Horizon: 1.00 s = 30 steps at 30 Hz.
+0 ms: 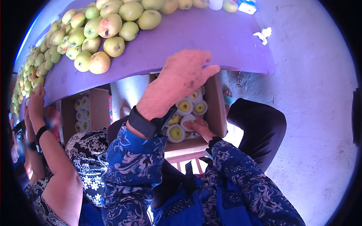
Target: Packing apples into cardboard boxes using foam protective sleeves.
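Observation:
My left hand (pixel 183 76) hangs over the front edge of the purple padded tabletop (pixel 181 42). Its thumb and fingers stand apart, and I see nothing in it, though its palm side is hidden. Below it is a cardboard box (pixel 215 113) with several apples (pixel 184 106) in white foam nets, part of them covered by my left hand and wrist. Down in that box, my right hand (pixel 201 127) has its fingers on a foam-netted apple (pixel 188 123), beside another netted apple (pixel 175 133).
Loose green-and-red apples (pixel 110 25) are heaped along the tabletop. A crumpled white tissue (pixel 264 35) and a tissue pack (pixel 247 6) lie toward its right end. At left, another person's hands (pixel 36 99) are by the table edge, near a second box (pixel 99 108) of netted apples.

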Motion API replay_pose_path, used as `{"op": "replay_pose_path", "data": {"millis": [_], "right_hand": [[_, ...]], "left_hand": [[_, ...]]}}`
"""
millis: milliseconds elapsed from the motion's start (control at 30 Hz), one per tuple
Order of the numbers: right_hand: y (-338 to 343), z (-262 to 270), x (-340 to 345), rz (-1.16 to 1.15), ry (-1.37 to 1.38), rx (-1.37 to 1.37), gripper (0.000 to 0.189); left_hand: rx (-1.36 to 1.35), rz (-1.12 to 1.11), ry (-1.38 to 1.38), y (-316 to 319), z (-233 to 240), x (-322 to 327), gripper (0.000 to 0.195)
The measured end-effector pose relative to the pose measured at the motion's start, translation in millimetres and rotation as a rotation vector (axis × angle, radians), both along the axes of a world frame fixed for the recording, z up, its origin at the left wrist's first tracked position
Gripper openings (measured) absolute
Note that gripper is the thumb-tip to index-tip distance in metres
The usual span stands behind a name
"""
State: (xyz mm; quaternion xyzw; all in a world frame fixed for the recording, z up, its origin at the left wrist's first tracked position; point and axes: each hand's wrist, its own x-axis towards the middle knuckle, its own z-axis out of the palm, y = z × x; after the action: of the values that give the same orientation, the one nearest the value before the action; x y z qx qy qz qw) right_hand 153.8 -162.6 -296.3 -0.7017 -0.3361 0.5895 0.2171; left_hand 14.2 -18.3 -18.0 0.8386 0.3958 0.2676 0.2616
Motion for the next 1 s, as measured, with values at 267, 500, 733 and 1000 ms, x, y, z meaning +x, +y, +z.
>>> {"op": "replay_pose_path", "data": {"millis": [267,500,733,1000], "right_hand": [[7,-9,10,0.043,0.028,-0.069,0.073],[6,-3,10,0.151,-0.138,0.083,0.076],[9,4,6,0.170,-0.199,0.061,0.082],[12,7,9,0.259,-0.269,-0.028,0.080]], "left_hand": [[0.069,-0.059,0.031,-1,-9,-5,0.027],[-0.379,-0.272,0.657,-53,-63,-2,0.019],[-0.438,-0.359,1.094,-147,-154,23,0.027],[-0.576,-0.150,1.057,-145,-183,22,0.060]]}}
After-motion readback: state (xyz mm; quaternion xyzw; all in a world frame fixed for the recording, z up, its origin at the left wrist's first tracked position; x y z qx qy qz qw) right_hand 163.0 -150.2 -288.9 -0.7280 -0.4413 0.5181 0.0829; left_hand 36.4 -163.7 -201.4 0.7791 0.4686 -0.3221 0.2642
